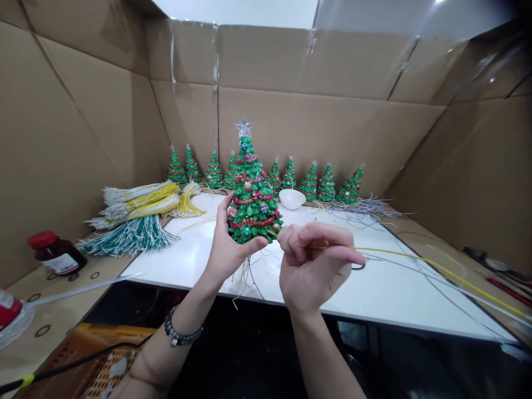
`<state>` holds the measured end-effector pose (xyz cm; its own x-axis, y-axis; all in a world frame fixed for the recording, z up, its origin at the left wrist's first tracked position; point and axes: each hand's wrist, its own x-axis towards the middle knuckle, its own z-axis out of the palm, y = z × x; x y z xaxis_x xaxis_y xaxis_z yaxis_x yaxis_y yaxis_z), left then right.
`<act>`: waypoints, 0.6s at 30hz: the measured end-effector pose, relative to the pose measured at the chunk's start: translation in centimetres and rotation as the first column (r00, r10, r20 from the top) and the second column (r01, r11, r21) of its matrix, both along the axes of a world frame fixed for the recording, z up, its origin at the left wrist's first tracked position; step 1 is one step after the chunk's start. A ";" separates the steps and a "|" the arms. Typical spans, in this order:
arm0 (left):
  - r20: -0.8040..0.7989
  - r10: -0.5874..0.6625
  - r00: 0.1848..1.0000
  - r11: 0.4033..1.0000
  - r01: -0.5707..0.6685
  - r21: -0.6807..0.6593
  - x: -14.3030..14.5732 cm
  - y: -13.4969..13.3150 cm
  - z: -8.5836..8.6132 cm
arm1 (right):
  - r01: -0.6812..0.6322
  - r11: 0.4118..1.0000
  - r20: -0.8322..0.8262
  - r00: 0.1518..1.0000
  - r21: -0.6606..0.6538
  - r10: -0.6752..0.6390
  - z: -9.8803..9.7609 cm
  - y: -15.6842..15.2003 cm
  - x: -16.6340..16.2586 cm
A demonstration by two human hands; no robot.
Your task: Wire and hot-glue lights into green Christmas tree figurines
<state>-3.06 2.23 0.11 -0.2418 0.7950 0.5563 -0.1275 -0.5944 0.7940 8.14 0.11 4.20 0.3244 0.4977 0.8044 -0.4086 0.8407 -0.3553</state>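
Note:
A green miniature Christmas tree (251, 205) with red garlands, small gift and ball ornaments and a transparent star on top stands upright at the middle. Around its lower left side and front curls my left hand (226, 244), thumb across the base. My right hand (313, 260) is closed in a pinch at the tree's lower right, gripping a thin yellow wire (399, 252). The wire's near end reaches toward the lower branches; whether it touches them is hidden by my fingers. Off to the right, the wire trails out of view. Thin loose wires (245, 277) hang below the tree.
Several similar trees (308, 185) line the back of the white board (399, 299), near a white bowl (292, 198). Bundled white, yellow and green wires (137, 213) lie left, beside a red-capped bottle (58, 255). Cardboard walls (266, 61) enclose the table. An orange crate (103, 354) sits below.

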 end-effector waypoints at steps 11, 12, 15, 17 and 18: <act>-0.047 -0.012 0.999 1.000 0.011 -0.025 0.1 0.2 -0.2 | 0.034 0.982 0.127 0.990 0.188 -0.059 -0.1 2.6 0.1; -0.050 -0.020 0.999 0.999 0.019 -0.036 0.1 0.3 -0.2 | 0.036 0.977 0.129 0.989 0.211 -0.064 -0.1 2.7 0.1; -0.074 -0.046 0.996 0.997 0.042 -0.061 0.3 0.4 -0.5 | 0.059 0.985 0.243 0.965 0.162 -0.098 -0.4 3.0 0.4; -0.073 -0.066 0.995 0.996 0.061 -0.069 0.5 0.4 -0.6 | 0.137 0.982 0.358 0.917 0.127 -0.175 -0.6 3.1 1.0; -0.061 -0.086 0.994 0.994 0.081 -0.075 0.6 0.4 -0.7 | 0.211 0.969 0.399 0.883 0.131 -0.246 -0.8 3.2 1.4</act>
